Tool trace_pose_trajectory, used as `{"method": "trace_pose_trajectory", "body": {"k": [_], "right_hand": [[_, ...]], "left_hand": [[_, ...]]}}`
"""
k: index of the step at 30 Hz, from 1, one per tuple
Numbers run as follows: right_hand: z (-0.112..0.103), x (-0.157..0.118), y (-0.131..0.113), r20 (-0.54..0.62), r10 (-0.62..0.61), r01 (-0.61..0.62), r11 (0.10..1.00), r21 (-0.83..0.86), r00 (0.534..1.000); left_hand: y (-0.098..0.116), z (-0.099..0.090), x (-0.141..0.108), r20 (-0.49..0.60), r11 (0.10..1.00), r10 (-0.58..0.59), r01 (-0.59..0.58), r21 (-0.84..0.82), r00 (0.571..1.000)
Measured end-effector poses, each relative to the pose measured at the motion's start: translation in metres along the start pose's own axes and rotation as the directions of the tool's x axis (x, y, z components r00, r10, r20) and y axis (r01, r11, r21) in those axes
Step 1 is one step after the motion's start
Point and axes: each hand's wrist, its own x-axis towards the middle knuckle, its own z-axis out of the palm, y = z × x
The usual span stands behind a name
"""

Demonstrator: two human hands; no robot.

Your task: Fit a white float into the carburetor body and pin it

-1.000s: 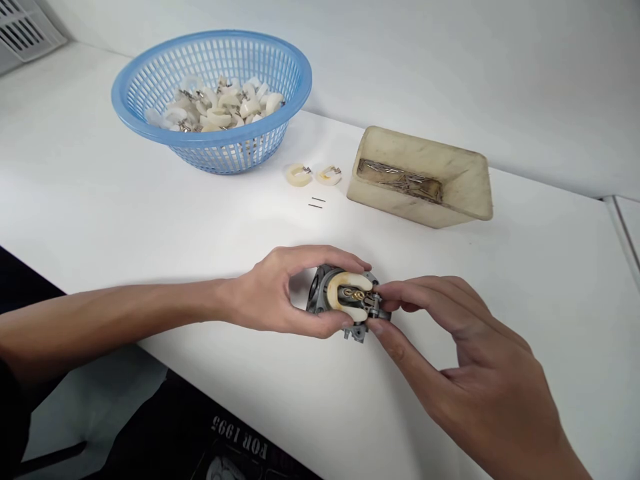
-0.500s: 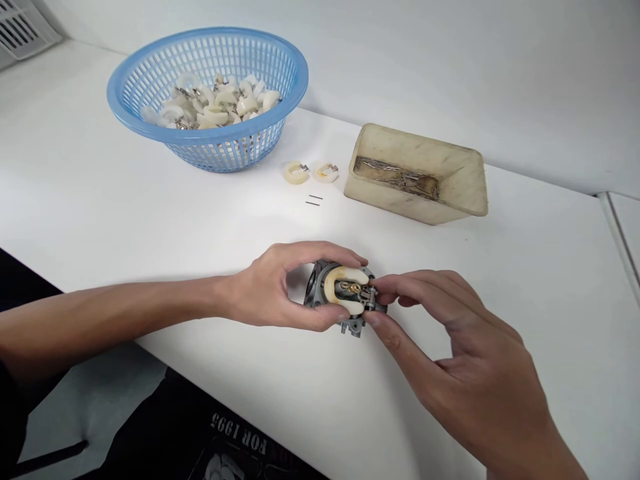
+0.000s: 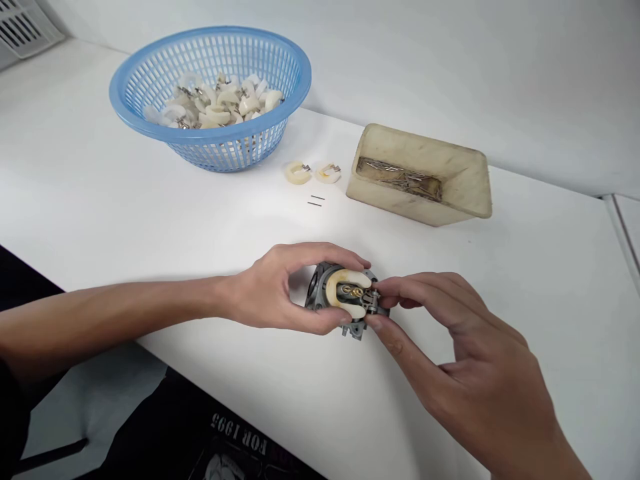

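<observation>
A grey metal carburetor body [image 3: 355, 329] rests on the table, its open side facing up. In it sits a U-shaped off-white float [image 3: 334, 289], with brass jets [image 3: 353, 291] showing between its arms. My left hand [image 3: 285, 287] is wrapped around the body from the left, fingers along the far side and thumb on the near side. At the right end, the thumb and fingertips of my right hand [image 3: 465, 353] pinch across the metal float hinge [image 3: 373, 301]. Those fingertips partly cover the hinge ends, and I cannot make out whether a pin is between them.
Behind the hands, two loose floats [image 3: 299, 173] and two thin pins [image 3: 316, 201] lie on the table. A blue basket [image 3: 210, 135] full of floats stands back left. To its right is a yellowed plastic bin [image 3: 425, 208] with metal pins in it.
The whole view has shifted very slightly. Both hands keep the same hold on the carburetor and its float hinge.
</observation>
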Motion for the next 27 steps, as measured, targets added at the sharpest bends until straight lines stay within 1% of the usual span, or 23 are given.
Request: {"method": "trace_pose_trajectory", "body": {"k": [7, 15, 17, 19, 22, 25, 27], "right_hand": [[-0.001, 0.001, 0.000, 0.019, 0.023, -0.023, 0.999, 0.030, 1.000], [0.000, 0.000, 0.000, 0.001, 0.033, -0.033, 0.999, 0.021, 0.999], [-0.003, -0.002, 0.002, 0.008, 0.052, -0.053, 0.998, 0.033, 0.999], [-0.007, -0.005, 0.004, 0.022, 0.071, -0.073, 0.994, 0.084, 0.997], [-0.015, -0.010, 0.007, 0.000, 0.121, -0.120, 0.985, 0.127, 0.993], [-0.021, -0.016, 0.007, -0.023, 0.167, -0.167, 0.986, 0.020, 0.986], [-0.024, -0.022, 0.005, -0.022, 0.174, -0.175, 0.983, -0.059, 0.984]], "left_hand": [[0.000, 0.000, 0.000, -0.003, 1.000, -0.009, 0.009, -0.011, 1.000], [-0.002, 0.000, 0.000, -0.005, 1.000, 0.008, -0.008, -0.023, 1.000], [-0.002, -0.001, 0.001, -0.002, 0.999, -0.002, 0.002, -0.032, 1.000], [-0.001, -0.002, 0.001, 0.010, 0.999, -0.025, 0.025, -0.036, 1.000], [0.000, -0.003, 0.000, 0.032, 0.997, -0.064, 0.065, -0.045, 0.997], [0.001, -0.005, -0.001, 0.049, 0.995, -0.074, 0.077, -0.060, 0.996], [0.002, -0.006, -0.002, 0.077, 0.997, -0.076, 0.077, -0.021, 0.994]]}}
